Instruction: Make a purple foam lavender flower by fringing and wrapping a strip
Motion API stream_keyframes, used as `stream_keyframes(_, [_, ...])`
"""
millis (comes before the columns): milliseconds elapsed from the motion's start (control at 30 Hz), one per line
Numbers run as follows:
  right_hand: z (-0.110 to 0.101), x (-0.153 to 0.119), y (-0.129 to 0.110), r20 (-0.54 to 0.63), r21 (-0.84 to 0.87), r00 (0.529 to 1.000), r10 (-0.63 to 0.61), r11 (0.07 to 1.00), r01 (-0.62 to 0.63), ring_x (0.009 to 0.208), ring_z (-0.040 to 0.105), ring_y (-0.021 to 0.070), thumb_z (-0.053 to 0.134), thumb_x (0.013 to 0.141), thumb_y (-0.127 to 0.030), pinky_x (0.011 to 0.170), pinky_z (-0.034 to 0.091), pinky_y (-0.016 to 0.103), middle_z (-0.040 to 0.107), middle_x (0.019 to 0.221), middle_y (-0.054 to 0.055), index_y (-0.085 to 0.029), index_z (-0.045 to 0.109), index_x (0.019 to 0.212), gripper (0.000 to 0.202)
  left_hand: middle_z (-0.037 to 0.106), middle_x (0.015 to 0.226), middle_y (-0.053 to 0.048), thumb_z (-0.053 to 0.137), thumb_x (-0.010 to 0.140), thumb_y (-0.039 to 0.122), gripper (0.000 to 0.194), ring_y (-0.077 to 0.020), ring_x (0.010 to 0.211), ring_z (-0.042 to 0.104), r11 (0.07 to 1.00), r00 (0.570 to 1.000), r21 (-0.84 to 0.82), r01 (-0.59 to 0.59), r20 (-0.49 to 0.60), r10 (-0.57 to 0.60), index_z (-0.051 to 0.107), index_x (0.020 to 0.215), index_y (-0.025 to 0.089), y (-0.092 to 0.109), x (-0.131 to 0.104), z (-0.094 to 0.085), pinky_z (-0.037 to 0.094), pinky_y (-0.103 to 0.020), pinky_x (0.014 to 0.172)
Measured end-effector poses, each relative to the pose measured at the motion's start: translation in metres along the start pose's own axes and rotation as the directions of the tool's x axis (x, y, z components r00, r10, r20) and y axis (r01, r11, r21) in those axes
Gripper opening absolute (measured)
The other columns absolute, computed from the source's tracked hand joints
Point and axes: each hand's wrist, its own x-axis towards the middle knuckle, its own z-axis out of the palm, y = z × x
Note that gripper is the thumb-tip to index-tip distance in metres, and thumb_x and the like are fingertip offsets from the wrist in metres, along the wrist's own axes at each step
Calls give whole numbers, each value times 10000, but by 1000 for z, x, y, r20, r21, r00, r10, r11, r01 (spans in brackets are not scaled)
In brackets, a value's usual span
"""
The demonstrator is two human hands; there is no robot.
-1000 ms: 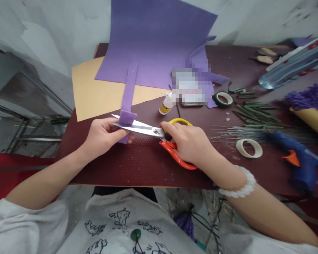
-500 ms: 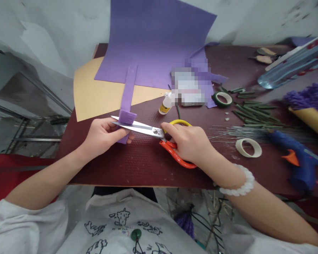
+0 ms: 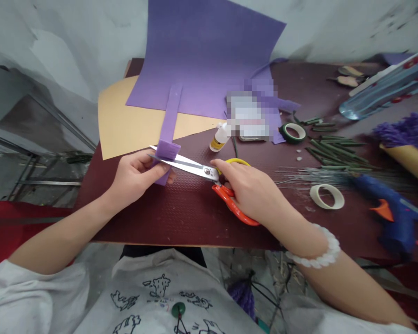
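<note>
My left hand (image 3: 135,174) pinches a folded purple strip (image 3: 167,150) between thumb and fingers, near the front of the dark red table. The strip's long tail runs back over the large purple sheet's front edge. My right hand (image 3: 252,190) is closed round the red and yellow handles of the scissors (image 3: 195,166). Their blades point left and lie slightly apart at the folded part of the strip, close to my left fingertips. Behind the scissors stands a small white glue bottle (image 3: 219,138) with a yellow label.
A purple sheet (image 3: 205,55) and a yellow sheet (image 3: 125,120) lie at the back. To the right are green tape (image 3: 293,133), green stems (image 3: 337,150), thin wires, a cream tape roll (image 3: 326,196), a blue glue gun (image 3: 399,218) and a clear bottle (image 3: 379,95).
The scissor handles and my right hand have shifted slightly down and right. The handles are closer together and the blades are less far apart.
</note>
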Motion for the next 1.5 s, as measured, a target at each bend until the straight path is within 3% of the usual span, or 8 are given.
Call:
stream_keyframes(167, [-3,1,-3,4,37,1000,4,999,-4,880,581,265,329,941,-321,769,442,372,654,963,156,-85,503,1243,420,672,646,6,644,796,184,43,-127,590,640,1000,999,-7,-24,-38,24,677,791,158,2,0,-1,555,-259,612])
stream_keyframes(500, [-8,3,-5,64,-61,998,31,998,-27,729,587,227,326,945,-350,622,361,311,684,883,107,-126,543,1191,396,665,634,0,653,788,211,67,-133,609,645,992,1000,124,3,-16,-1,684,794,152,9,-2,1,552,-264,626])
stream_keyframes(733, [-8,3,-4,61,-54,997,44,998,-40,736,596,231,358,922,-325,602,336,308,694,869,98,-130,557,1170,373,684,666,8,682,754,199,76,-127,625,655,997,1000,80,15,-19,-13,679,816,155,8,-3,0,569,-255,637])
stream_keyframes(933, [-8,3,-4,67,-64,997,38,997,-34,699,580,212,391,893,-295,597,318,297,693,827,83,-131,561,1163,358,682,624,9,704,721,223,93,-134,571,652,991,991,78,112,-80,-106,691,784,155,6,-1,0,586,-281,640])
stream_keyframes(1233, [-7,3,-2,78,-72,996,50,996,-44,582,548,178,424,839,-273,529,244,277,675,704,48,-152,596,1072,314,691,619,4,710,716,212,82,-139,575,663,990,990,46,136,-46,-134,697,763,146,6,-1,-1,586,-280,627])
stream_keyframes(1500, [-2,2,1,-24,-76,1000,20,997,-22,527,514,152,436,817,-258,500,208,263,645,610,10,-172,624,976,261,701,648,1,699,746,211,59,-134,603,673,988,988,26,152,-24,-152,693,739,152,5,-1,-2,589,-257,638])
